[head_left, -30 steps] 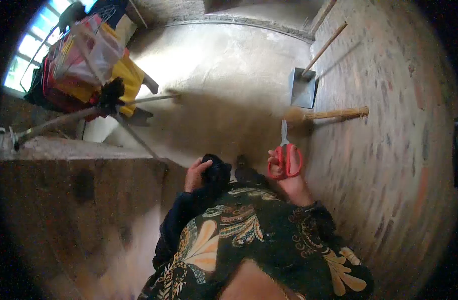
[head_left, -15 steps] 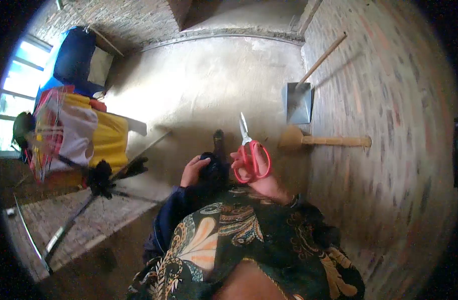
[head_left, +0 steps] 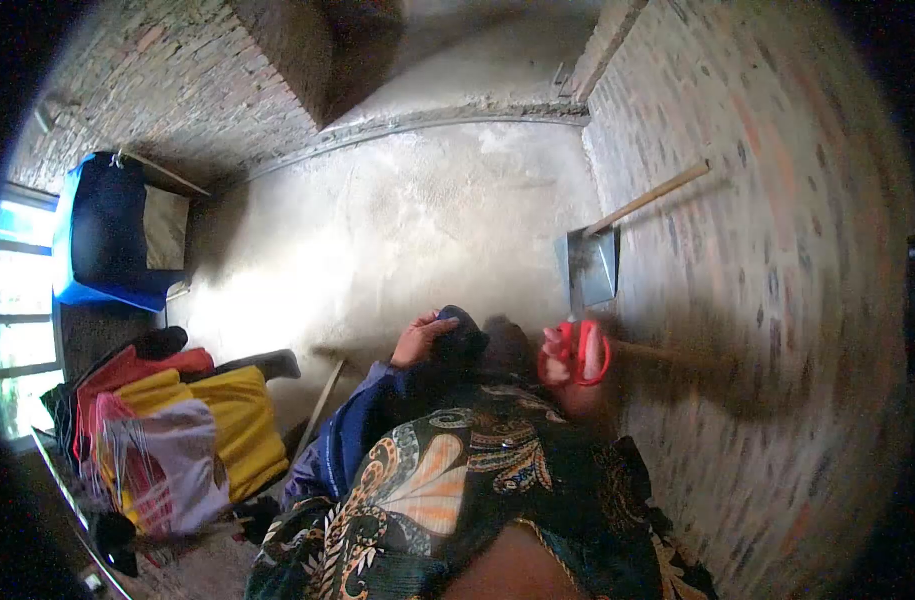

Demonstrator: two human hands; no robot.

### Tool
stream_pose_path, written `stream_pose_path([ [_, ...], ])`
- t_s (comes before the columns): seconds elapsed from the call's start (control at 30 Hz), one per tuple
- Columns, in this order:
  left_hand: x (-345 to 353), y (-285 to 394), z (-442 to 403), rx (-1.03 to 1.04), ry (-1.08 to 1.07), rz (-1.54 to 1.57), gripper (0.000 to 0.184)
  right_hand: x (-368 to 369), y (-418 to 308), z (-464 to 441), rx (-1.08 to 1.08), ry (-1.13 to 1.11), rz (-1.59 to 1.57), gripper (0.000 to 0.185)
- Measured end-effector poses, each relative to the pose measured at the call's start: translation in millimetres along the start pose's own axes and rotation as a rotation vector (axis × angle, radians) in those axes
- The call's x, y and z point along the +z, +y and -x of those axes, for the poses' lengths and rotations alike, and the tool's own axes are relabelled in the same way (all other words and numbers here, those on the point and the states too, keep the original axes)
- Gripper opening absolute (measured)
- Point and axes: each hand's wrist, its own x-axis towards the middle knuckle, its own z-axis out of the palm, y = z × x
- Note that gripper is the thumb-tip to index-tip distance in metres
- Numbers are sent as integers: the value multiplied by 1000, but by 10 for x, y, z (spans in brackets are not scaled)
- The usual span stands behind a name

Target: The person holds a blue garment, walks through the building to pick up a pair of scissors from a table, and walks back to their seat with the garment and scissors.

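Red scissors farther right again

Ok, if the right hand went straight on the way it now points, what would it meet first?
Probably the grey metal dustpan with the wooden handle: the red-handled metal scissors in the right hand point up the picture towards it. The gap's depth is unclear.

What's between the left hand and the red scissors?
In the head view, a dark bundle in the left hand, then an unidentifiable dark shape.
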Motion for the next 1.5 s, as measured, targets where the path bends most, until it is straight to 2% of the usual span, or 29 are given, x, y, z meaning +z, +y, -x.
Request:
stream_pose_path([
  [0.03, 13, 94, -192, -197, 11, 169, 4, -119, -95, -149, 21, 65, -24, 54],
  [0.1, 73, 133, -509, -188, 45, 196, 4, -373, -279, -439, 57, 198, -75, 51],
  [0.17, 129, 338, -943, -176, 70, 216, 5, 184, -713, -893, 85, 161, -95, 50],
  [0.2, 201, 456, -1134, -159, 71, 234, 6, 43, -746, -1149, 83, 154, -96, 50],
  [0.27, 359, 710, -1512, -141, 77, 252, 7, -225, -847, -1706, -134, 388, 184, 49],
  [0.3, 459, 895, -1710, -48, 86, 140, 7, -256, -963, -1955, -200, 470, 281, 49],
  [0.33, 549, 1081, -1868, -3, 90, 78, 7, -90, -1172, -2205, -173, 386, 306, 49],
  [0.4, 740, 1467, -2200, 5, 131, -65, 7, 264, -1701, -2620, 78, 161, 92, 50],
  [0.43, 846, 1697, -2442, -7, 164, -142, 6, 470, -1931, -2915, 71, 137, 102, 50],
  [0.47, 938, 1880, -2631, 7, 170, -139, 6, 672, -2053, -3152, -12, 96, 250, 45],
  [0.53, 1087, 2098, -2833, -40, 131, 253, 7, 768, -2276, -3513, -7, 61, 364, 40],
  [0.57, 1145, 2223, -2946, -36, 136, 251, 7, 816, -2387, -3695, -7, 43, 421, 38],
  [0.63, 1244, 2536, -3237, -49, 129, 231, 8, 974, -2654, -4203, 271, -84, 13, 39],
  [0.67, 1280, 2657, -3416, -50, 129, 225, 8, 1033, -2743, -4473, 340, -246, 3, 43],
  [0.7, 1301, 2750, -3590, -44, 127, 184, 8, 1159, -2750, -4612, 253, -84, 112, 48],
  [0.77, 1388, 2990, -3956, -44, 123, 139, 9, 1353, -2783, -4992, 223, -34, 87, 51],
  [0.8, 1408, 3123, -4143, -83, 111, 156, 10, 1138, -2792, -5290, 351, -353, -23, 57],
  [0.83, 1418, 3243, -4324, -124, 102, 176, 11, 1703, -2846, -5348, 261, 194, 131, 65],
  [0.9, 1331, 3419, -4779, -127, 73, 148, 13, 1571, -2884, -5764, 277, -46, 166, 70],
  [1.07, 1126, 4177, -5965, -110, 2, 164, 16, 1690, -3081, -7031, 261, -44, 153, 68],
  [1.17, 1152, 4925, -6591, -81, -15, -11, 16, 1831, -3429, -7753, 290, -32, 138, 68],
  [1.23, 1219, 5202, -6992, -109, -11, -186, 21, 1927, -3618, -8185, 181, -72, 219, 66],
  [1.3, 1253, 5272, -7420, -142, -32, -262, 24, 1849, -3812, -8394, -54, 95, 289, 52],
  [1.37, 1153, 5265, -7879, 165, -222, -570, 21, 1993, -3926, -8591, -180, 324, 378, 54],
  [1.4, 1196, 5372, -8040, -48, -143, -490, 26, 1980, -3981, -8685, -223, 404, 407, 55],
  [1.43, 1107, 5365, -8263, -51, -150, -489, 26, 1638, -4082, -8826, -23, 377, 181, 49],
  [1.5, 979, 5347, -8678, 138, -256, -601, 26, 1476, -4228, -9197, 176, 348, -43, 50],
])
